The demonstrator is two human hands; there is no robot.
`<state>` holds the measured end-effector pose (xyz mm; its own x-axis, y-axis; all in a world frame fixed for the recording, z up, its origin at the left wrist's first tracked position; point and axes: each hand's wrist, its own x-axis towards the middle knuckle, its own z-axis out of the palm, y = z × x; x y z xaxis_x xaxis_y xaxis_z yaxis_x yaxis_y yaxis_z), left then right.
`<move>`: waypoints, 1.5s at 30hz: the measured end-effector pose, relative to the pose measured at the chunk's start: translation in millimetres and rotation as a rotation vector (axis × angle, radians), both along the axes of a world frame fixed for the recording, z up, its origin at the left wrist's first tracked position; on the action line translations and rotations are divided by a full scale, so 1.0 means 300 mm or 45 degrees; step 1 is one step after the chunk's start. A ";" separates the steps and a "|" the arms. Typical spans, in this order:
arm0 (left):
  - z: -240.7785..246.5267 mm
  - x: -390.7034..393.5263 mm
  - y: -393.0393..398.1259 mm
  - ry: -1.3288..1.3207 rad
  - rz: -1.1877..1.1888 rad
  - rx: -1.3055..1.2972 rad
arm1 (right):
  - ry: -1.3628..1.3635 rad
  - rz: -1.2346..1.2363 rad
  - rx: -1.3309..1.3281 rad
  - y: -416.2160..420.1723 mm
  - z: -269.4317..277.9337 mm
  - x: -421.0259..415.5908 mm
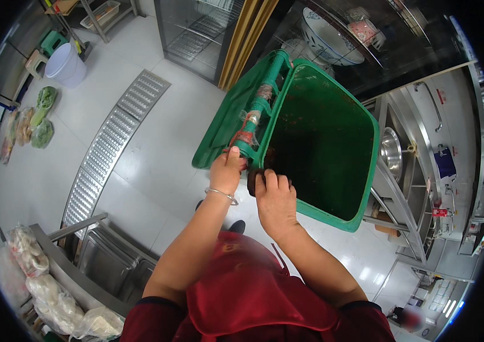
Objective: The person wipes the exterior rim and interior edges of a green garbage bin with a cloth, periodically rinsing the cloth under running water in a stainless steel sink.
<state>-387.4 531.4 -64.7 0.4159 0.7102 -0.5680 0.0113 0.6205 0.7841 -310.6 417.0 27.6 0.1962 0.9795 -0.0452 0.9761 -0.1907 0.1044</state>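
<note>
A green plastic wheeled bin (323,141) stands before me, its dark inside showing, with its lid (229,115) folded back on the left. Along the hinge side runs the handle bar (272,77), wrapped in places with red and pale strips. My left hand (225,171), with a metal bangle at the wrist, closes on the near end of this bar. Beside it, my right hand (275,196) lies over the bin's near corner, fingers bent over a dark piece (252,181). What those fingertips grip is partly hidden.
A glass-door cabinet with bowls (327,38) stands beyond the bin, and steel sinks (389,149) at right. A metal floor drain grate (113,141) crosses the left floor. Bagged vegetables (43,132) and a white bucket (66,64) are farther left. A steel rack (71,278) holds bagged food.
</note>
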 end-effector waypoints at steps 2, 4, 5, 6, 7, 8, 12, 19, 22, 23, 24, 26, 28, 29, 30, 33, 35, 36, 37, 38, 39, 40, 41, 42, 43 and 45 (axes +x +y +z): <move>0.048 0.005 -0.002 0.046 0.026 -0.082 | 0.000 0.016 -0.016 -0.066 0.001 0.008; 0.058 0.005 0.000 0.069 0.019 -0.103 | -0.010 0.045 -0.027 -0.116 0.025 0.028; 0.058 0.005 0.000 0.082 0.014 -0.115 | -0.014 0.057 -0.033 -0.145 0.037 0.042; 0.054 0.007 -0.002 0.083 0.037 -0.098 | -0.043 0.043 -0.033 -0.181 0.036 0.061; 0.047 0.006 0.000 0.077 0.032 -0.093 | -0.044 0.046 -0.026 -0.215 0.039 0.086; 0.041 0.002 0.004 0.071 0.027 -0.087 | -0.044 0.050 -0.019 -0.251 0.045 0.114; 0.044 -0.010 0.001 0.025 0.009 -0.131 | -0.076 0.090 -0.028 -0.346 0.069 0.194; 0.069 -0.014 -0.067 -0.031 0.124 -0.138 | -0.251 0.011 0.078 -0.511 0.161 0.447; 0.029 -0.044 -0.140 -0.014 0.256 -0.132 | 0.230 -0.282 0.496 -0.521 0.217 0.602; 0.011 -0.054 -0.174 0.005 0.293 -0.135 | 0.442 -0.365 0.657 -0.517 0.227 0.645; -0.009 -0.052 -0.220 0.006 0.276 -0.190 | 0.234 -0.461 0.497 -0.546 0.199 0.699; -0.039 -0.036 -0.281 -0.003 0.223 -0.280 | 0.378 -0.660 0.550 -0.603 0.155 0.780; -0.025 -0.041 -0.330 0.009 0.102 -0.282 | 0.470 -0.746 0.659 -0.633 0.121 0.807; -0.019 -0.037 -0.350 0.013 0.035 -0.284 | 0.689 -0.824 0.673 -0.660 0.119 0.814; 0.006 -0.030 -0.362 0.038 0.028 -0.287 | 0.912 -0.887 0.685 -0.673 0.119 0.819; -0.018 -0.063 -0.367 0.002 -0.027 -0.334 | 1.565 -1.026 0.878 -0.725 0.144 0.762; -0.029 -0.072 -0.371 0.028 -0.070 -0.338 | 1.922 -1.105 1.073 -0.793 0.154 0.715; -0.041 -0.073 -0.376 0.033 -0.094 -0.352 | 2.054 -1.156 1.189 -0.843 0.156 0.697; -0.044 -0.070 -0.374 0.042 -0.118 -0.359 | 2.193 -1.194 1.313 -0.884 0.154 0.683; -0.043 -0.073 -0.374 0.065 -0.177 -0.365 | 2.272 -1.183 1.390 -0.909 0.152 0.660; -0.047 -0.073 -0.378 0.061 -0.239 -0.374 | 2.319 -1.155 1.394 -0.950 0.148 0.643; -0.053 -0.077 -0.377 0.065 -0.302 -0.378 | 2.318 -1.190 1.455 -0.971 0.149 0.617; -0.058 -0.073 -0.385 0.070 -0.365 -0.383 | 2.316 -1.226 1.518 -0.983 0.149 0.589; -0.063 -0.079 -0.391 0.077 -0.419 -0.383 | 2.361 -1.191 1.574 -0.978 0.147 0.562; -0.065 -0.077 -0.393 0.086 -0.483 -0.381 | 2.379 -1.235 1.637 -0.999 0.126 0.541; -0.067 -0.069 -0.404 0.100 -0.616 -0.390 | 2.398 -1.274 1.713 -1.041 0.116 0.486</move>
<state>-408.2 410.3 -84.8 0.6005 0.2478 -0.7603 0.4016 0.7287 0.5547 -164.7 104.8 62.5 0.8734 0.3286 -0.3593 -0.4667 0.3544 -0.8103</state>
